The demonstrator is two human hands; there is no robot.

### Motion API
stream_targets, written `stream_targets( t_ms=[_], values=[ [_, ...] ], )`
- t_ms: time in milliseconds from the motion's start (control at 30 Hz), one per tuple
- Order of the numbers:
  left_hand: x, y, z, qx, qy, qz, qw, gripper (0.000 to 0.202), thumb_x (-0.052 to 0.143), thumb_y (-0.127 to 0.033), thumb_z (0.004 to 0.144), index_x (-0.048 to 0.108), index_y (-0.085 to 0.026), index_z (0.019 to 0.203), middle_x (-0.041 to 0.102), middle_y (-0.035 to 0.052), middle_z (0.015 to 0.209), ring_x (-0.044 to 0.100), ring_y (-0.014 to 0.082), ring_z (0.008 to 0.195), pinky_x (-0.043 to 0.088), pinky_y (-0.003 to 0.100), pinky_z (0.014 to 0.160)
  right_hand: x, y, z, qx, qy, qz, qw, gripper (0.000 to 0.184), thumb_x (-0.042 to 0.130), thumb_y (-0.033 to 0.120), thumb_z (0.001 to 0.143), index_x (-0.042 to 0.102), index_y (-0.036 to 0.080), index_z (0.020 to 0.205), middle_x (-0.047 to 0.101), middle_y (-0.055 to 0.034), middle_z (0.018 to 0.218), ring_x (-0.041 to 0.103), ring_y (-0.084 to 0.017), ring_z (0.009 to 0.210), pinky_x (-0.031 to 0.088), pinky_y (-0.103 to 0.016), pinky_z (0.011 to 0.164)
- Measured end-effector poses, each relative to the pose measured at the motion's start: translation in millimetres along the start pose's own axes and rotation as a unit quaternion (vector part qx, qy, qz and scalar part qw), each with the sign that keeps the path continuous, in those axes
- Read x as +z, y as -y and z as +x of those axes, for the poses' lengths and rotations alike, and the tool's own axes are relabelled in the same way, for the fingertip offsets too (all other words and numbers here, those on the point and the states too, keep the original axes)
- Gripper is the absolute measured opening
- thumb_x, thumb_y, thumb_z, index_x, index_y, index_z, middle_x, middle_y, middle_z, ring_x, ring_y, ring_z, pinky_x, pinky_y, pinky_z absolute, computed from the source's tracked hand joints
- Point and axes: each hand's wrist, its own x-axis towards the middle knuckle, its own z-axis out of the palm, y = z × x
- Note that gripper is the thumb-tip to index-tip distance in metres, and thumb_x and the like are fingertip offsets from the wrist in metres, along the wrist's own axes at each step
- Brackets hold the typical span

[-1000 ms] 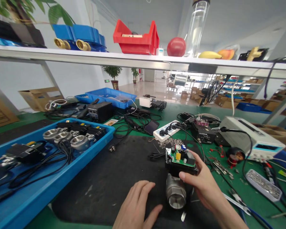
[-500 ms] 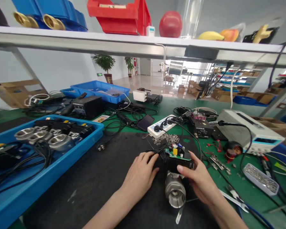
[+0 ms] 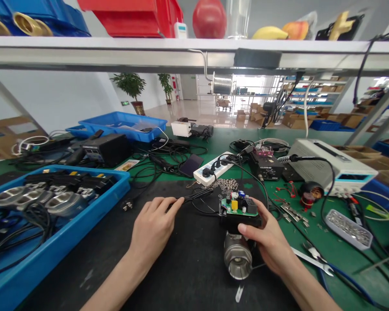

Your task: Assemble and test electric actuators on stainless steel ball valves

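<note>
My right hand (image 3: 268,236) is closed around the black housing of a motorized valve (image 3: 238,258). Its steel threaded port faces me, and an uncovered green circuit board (image 3: 239,208) with yellow, blue and black parts sits on top. Over the black mat (image 3: 184,263), my left hand (image 3: 154,224) pinches a bundle of thin black cable (image 3: 194,196) that leads to the housing's left side. Its thumb is hidden beneath the hand. A small pale strip (image 3: 239,293) lies just in front of the valve.
At left, a blue tray (image 3: 94,220) holds several similar valves. A white power strip (image 3: 210,170) and scattered nuts (image 3: 228,186) lie behind the valve. To the right are a wrench (image 3: 313,261), a box of small metal parts (image 3: 348,229) and a bench power supply (image 3: 333,168).
My left hand has moved left from beside the valve, drawing the black cable out with it. My right hand stays on the valve. The camera view has shifted slightly.
</note>
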Motion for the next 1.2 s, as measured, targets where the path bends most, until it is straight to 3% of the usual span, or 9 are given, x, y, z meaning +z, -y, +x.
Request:
stream_targets(
  t_ms=[200, 333, 367, 467, 533, 633, 833, 967, 1200],
  values=[
    [9.9, 1.8, 2.4, 0.023, 0.038, -0.036, 0.998, 0.034, 0.053, -0.018, 0.101, 0.067, -0.022, 0.131, 0.071, 0.0114, 0.116, 0.062, 0.0331, 0.105, 0.049, 0.048, 0.084, 12.4, -1.9, -6.6, -0.036, -0.007, -0.007, 0.999, 0.091, 0.096, 0.024, 0.055, 0.049, 0.026, 0.133, 0.065, -0.0057, 0.136, 0.064, -0.023, 0.123, 0.051, -0.035, 0.109],
    [-0.3, -20.8, 1.4, 0.034, 0.051, -0.138, 0.989, 0.041, 0.057, -0.03, 0.101, 0.057, -0.027, 0.142, 0.061, 0.0092, 0.139, 0.058, 0.0282, 0.125, 0.052, 0.043, 0.1, 17.1, -1.5, -7.9, -0.048, 0.006, -0.024, 0.999, 0.089, 0.095, 0.022, 0.057, 0.048, 0.027, 0.132, 0.064, -0.0057, 0.138, 0.064, -0.021, 0.125, 0.054, -0.031, 0.105],
    [-6.8, -28.1, 2.5, 0.011, 0.046, -0.241, 0.969, 0.044, 0.058, -0.033, 0.102, 0.053, -0.029, 0.145, 0.057, 0.0083, 0.146, 0.054, 0.0266, 0.132, 0.049, 0.043, 0.109, 17.5, -1.3, -7.5, -0.048, 0.009, -0.031, 0.998, 0.088, 0.094, 0.022, 0.058, 0.048, 0.027, 0.132, 0.064, -0.0056, 0.138, 0.064, -0.021, 0.125, 0.055, -0.03, 0.104],
    [-22.3, -51.1, 14.6, -0.021, 0.09, -0.52, 0.849, 0.069, 0.066, -0.045, 0.097, 0.034, -0.036, 0.158, 0.044, 0.0037, 0.161, 0.046, 0.0252, 0.145, 0.041, 0.042, 0.12, 17.7, -0.1, -5.2, -0.044, 0.002, -0.055, 0.997, 0.086, 0.094, 0.026, 0.059, 0.049, 0.027, 0.132, 0.064, -0.0056, 0.138, 0.064, -0.022, 0.125, 0.054, -0.031, 0.104],
    [-21.8, -65.6, 29.6, -0.038, 0.111, -0.598, 0.793, 0.09, 0.081, -0.046, 0.086, 0.03, -0.035, 0.16, 0.041, 0.0041, 0.164, 0.044, 0.0275, 0.147, 0.038, 0.043, 0.124, 17.3, 1.0, -2.7, -0.036, -0.007, -0.065, 0.997, 0.085, 0.094, 0.029, 0.06, 0.05, 0.027, 0.133, 0.064, -0.0065, 0.138, 0.065, -0.023, 0.124, 0.053, -0.034, 0.107],
    [-5.9, -83.0, 53.2, -0.059, 0.138, -0.684, 0.714, 0.085, 0.085, -0.043, 0.082, 0.042, -0.026, 0.154, 0.055, 0.01, 0.152, 0.053, 0.0312, 0.139, 0.04, 0.048, 0.121, 13.8, 3.2, 2.4, -0.014, -0.002, -0.07, 0.997, 0.084, 0.093, 0.037, 0.064, 0.051, 0.027, 0.136, 0.063, -0.0074, 0.14, 0.064, -0.026, 0.125, 0.052, -0.04, 0.109],
    [21.0, -101.7, 66.0, -0.074, 0.111, -0.735, 0.665, 0.063, 0.078, -0.047, 0.087, 0.052, -0.022, 0.138, 0.067, 0.009, 0.135, 0.064, 0.0287, 0.125, 0.05, 0.044, 0.11, -15.1, 27.4, 17.0, -0.029, 0.006, -0.171, 0.985, 0.069, 0.079, 0.059, 0.08, 0.058, 0.024, 0.135, 0.062, -0.0094, 0.141, 0.06, -0.026, 0.129, 0.049, -0.038, 0.109],
    [20.8, -103.8, 60.4, -0.079, 0.098, -0.746, 0.654, 0.066, 0.083, -0.046, 0.081, 0.052, -0.023, 0.134, 0.068, 0.0074, 0.131, 0.066, 0.0286, 0.122, 0.051, 0.043, 0.108, -24.9, 69.9, 26.5, -0.13, -0.047, -0.353, 0.925, 0.057, 0.074, 0.063, 0.083, 0.069, 0.022, 0.121, 0.071, -0.0086, 0.119, 0.066, -0.022, 0.107, 0.053, -0.031, 0.086],
    [16.6, -101.9, 54.7, -0.068, 0.1, -0.74, 0.661, 0.073, 0.087, -0.044, 0.077, 0.05, -0.024, 0.136, 0.067, 0.0069, 0.129, 0.065, 0.0283, 0.119, 0.05, 0.042, 0.107, 5.9, 113.2, 38.1, -0.109, 0.132, -0.599, 0.782, 0.03, 0.067, 0.05, 0.09, 0.076, 0.023, 0.099, 0.067, 0.0004, 0.08, 0.055, -0.01, 0.068, 0.038, -0.021, 0.058]
  ],
)
